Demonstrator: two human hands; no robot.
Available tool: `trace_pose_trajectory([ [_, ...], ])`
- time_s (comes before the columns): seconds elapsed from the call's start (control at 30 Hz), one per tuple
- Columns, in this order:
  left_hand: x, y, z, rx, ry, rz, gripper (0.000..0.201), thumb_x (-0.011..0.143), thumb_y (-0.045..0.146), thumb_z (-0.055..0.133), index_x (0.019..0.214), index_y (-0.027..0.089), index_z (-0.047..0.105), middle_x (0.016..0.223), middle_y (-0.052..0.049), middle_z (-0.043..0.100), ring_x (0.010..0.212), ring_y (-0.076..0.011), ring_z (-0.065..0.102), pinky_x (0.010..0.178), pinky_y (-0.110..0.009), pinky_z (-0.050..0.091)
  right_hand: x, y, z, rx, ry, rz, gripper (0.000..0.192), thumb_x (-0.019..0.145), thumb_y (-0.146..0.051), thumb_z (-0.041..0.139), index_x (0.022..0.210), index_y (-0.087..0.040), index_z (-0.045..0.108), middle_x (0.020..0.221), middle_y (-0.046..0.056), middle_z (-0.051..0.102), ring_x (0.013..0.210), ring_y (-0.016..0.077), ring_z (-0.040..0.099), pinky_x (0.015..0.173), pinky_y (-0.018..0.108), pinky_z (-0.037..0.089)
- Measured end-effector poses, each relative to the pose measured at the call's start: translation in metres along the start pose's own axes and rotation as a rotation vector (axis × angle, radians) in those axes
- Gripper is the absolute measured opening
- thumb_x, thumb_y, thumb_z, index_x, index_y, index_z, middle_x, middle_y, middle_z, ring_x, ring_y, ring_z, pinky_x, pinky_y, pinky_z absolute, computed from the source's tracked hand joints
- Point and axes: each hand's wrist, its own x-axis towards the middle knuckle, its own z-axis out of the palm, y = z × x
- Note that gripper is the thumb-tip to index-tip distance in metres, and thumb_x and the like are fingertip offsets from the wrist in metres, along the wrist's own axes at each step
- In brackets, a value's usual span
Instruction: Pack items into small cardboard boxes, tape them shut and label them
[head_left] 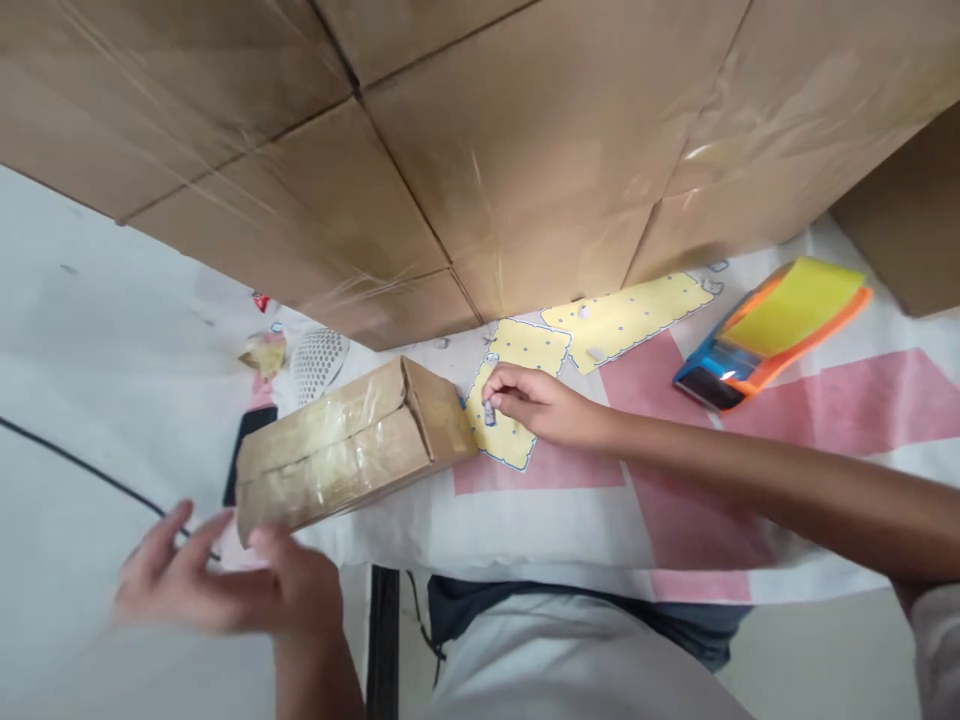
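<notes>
The right hand point(536, 402) is reaching forward with the arm stretched, its fingers pinching a small sticker point(489, 412) on the yellow sheet point(517, 395). The left hand point(225, 585), blurred, is hovering with fingers spread just beside the taped box point(352, 445).

A small taped box point(352, 445) lies on the bench point(570, 520), with the left hand point(225, 585) at its near left end and the right hand point(536, 405) just right of it, resting on a sticker sheet point(517, 350). A second sticker sheet point(630, 315) lies further right, then a tape dispenser point(772, 330). A stack of large cartons point(480, 150) stands behind them all, and a phone point(247, 440) lies left of the small box.
</notes>
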Motion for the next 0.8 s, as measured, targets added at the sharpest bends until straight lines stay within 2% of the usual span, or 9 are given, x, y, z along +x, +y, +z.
trace_pose_trajectory([
  [0.07,0.012,0.000,-0.005,0.127,0.100,0.009,0.039,0.085,0.049,0.059,0.112,0.023,0.069,0.097,-0.010,0.076,0.094,-0.0296,0.072,0.080,-0.041,0.058,0.022,0.002,0.014,0.016,0.006,0.022,0.010,0.095,-0.021,0.051,0.091,-0.019,0.060,0.087,0.002,0.058,0.075,0.0140,0.051,0.069,0.028,0.042],
  [0.17,0.016,-0.010,-0.004,0.296,0.289,0.030,0.048,0.085,0.046,0.056,0.125,0.022,0.068,0.110,-0.011,0.076,0.108,-0.0338,0.071,0.089,-0.045,0.058,0.043,0.014,0.029,0.103,-0.010,0.076,0.010,0.095,-0.021,0.049,0.090,-0.020,0.057,0.084,0.001,0.059,0.073,0.0148,0.049,0.069,0.029,0.040],
  [0.27,0.009,-0.032,-0.001,0.426,0.513,0.095,0.056,0.089,0.043,0.048,0.136,0.019,0.066,0.128,-0.014,0.072,0.121,-0.0358,0.068,0.101,-0.049,0.055,0.043,0.026,0.037,0.170,-0.063,0.093,0.010,0.097,-0.025,0.048,0.093,-0.020,0.056,0.087,0.001,0.060,0.076,0.0154,0.051,0.073,0.031,0.041],
  [0.33,0.005,-0.045,-0.001,0.452,0.598,0.160,0.059,0.091,0.044,0.044,0.138,0.014,0.065,0.132,-0.016,0.070,0.123,-0.0358,0.067,0.105,-0.048,0.053,0.038,0.027,0.040,0.145,-0.061,0.074,0.010,0.097,-0.025,0.047,0.092,-0.020,0.055,0.090,0.002,0.059,0.080,0.0159,0.052,0.076,0.031,0.042],
  [0.43,0.004,-0.056,0.000,0.446,0.631,0.197,0.064,0.093,0.049,0.042,0.135,0.008,0.067,0.128,-0.019,0.072,0.121,-0.0356,0.068,0.104,-0.045,0.053,0.031,0.020,0.044,0.035,0.011,0.047,0.010,0.095,-0.019,0.045,0.088,-0.021,0.053,0.092,0.002,0.058,0.085,0.0169,0.053,0.081,0.033,0.042],
  [0.5,0.005,-0.058,0.000,0.459,0.639,0.184,0.066,0.094,0.052,0.040,0.135,0.007,0.067,0.127,-0.020,0.072,0.121,-0.0350,0.068,0.103,-0.044,0.054,0.030,0.016,0.048,0.005,0.050,0.082,0.011,0.095,-0.019,0.045,0.087,-0.022,0.052,0.089,0.002,0.058,0.084,0.0170,0.053,0.080,0.033,0.042],
  [0.63,0.006,-0.058,0.000,0.501,0.618,0.162,0.070,0.095,0.055,0.034,0.136,0.007,0.065,0.132,-0.020,0.070,0.125,-0.0328,0.067,0.104,-0.043,0.052,0.030,0.016,0.053,0.085,0.074,0.159,0.010,0.096,-0.022,0.044,0.089,-0.022,0.051,0.084,0.000,0.058,0.079,0.0164,0.053,0.075,0.031,0.042],
  [0.8,0.004,-0.057,0.000,0.499,0.597,0.166,0.064,0.097,0.051,0.033,0.135,0.010,0.066,0.134,-0.018,0.069,0.130,-0.0306,0.064,0.109,-0.043,0.050,0.030,0.016,0.057,0.166,0.108,0.165,0.007,0.094,-0.024,0.049,0.090,-0.022,0.054,0.085,-0.001,0.060,0.080,0.0158,0.056,0.073,0.030,0.042],
])
